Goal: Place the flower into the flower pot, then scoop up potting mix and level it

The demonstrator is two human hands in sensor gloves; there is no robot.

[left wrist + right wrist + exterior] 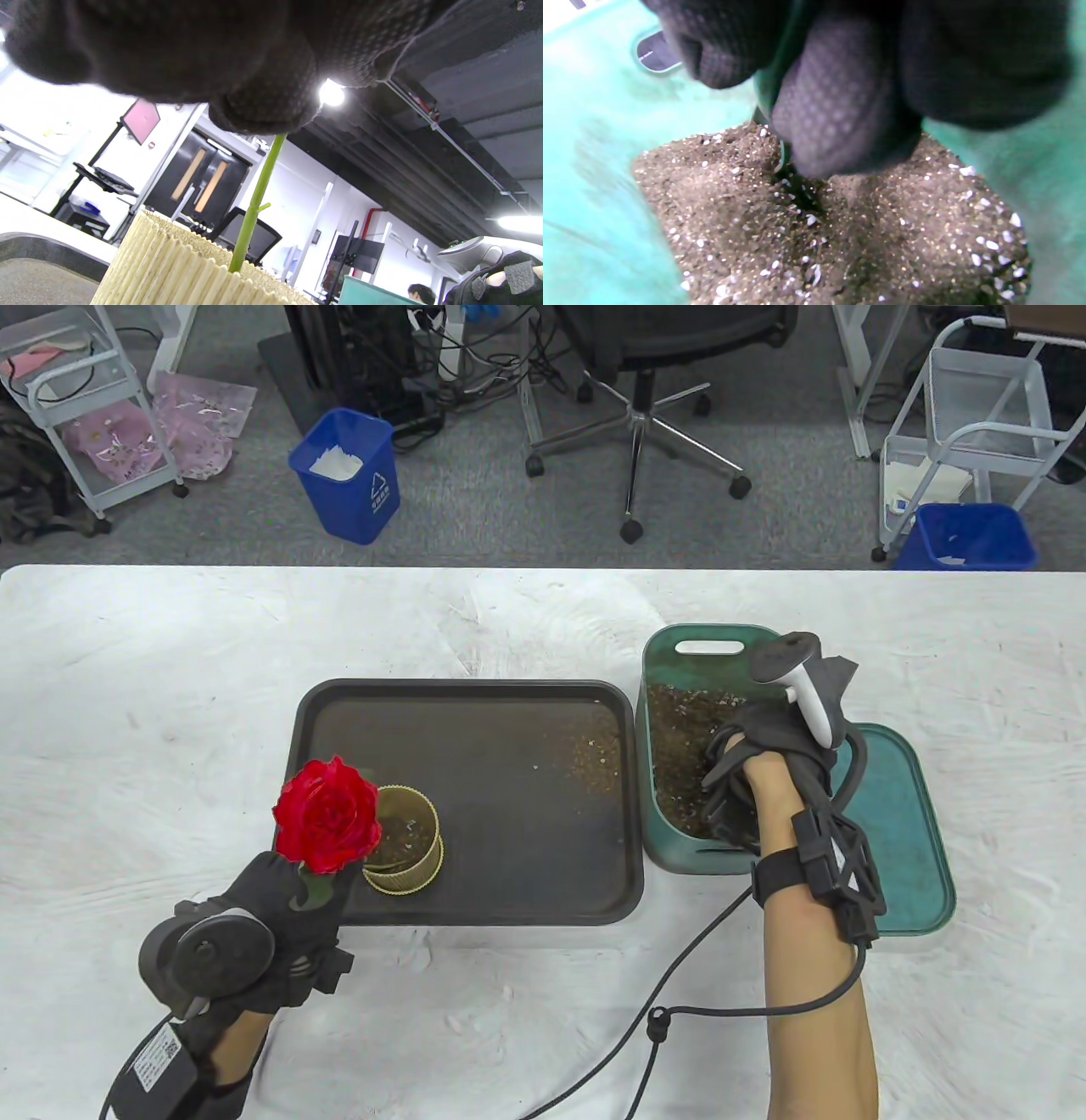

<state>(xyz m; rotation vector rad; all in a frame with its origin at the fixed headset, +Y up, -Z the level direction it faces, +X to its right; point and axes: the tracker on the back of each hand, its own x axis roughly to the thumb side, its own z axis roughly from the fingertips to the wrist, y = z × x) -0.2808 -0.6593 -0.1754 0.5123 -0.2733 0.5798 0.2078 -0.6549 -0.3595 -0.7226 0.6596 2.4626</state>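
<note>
The flower (327, 814), a red rose, stands with its stem (254, 199) near upright, bloom on top and lower end inside the ribbed pot (405, 840) on the dark tray (509, 704). We see our left hand (288, 899) pinching the stem just under the bloom, so placing looks nearly done but not released. Our right hand (747, 780) is down in the green bin (679, 645), fingers (840, 106) curled on a thin green edge, perhaps a scoop, in the mix (840, 233). Scooping is starting; levelling remains.
</note>
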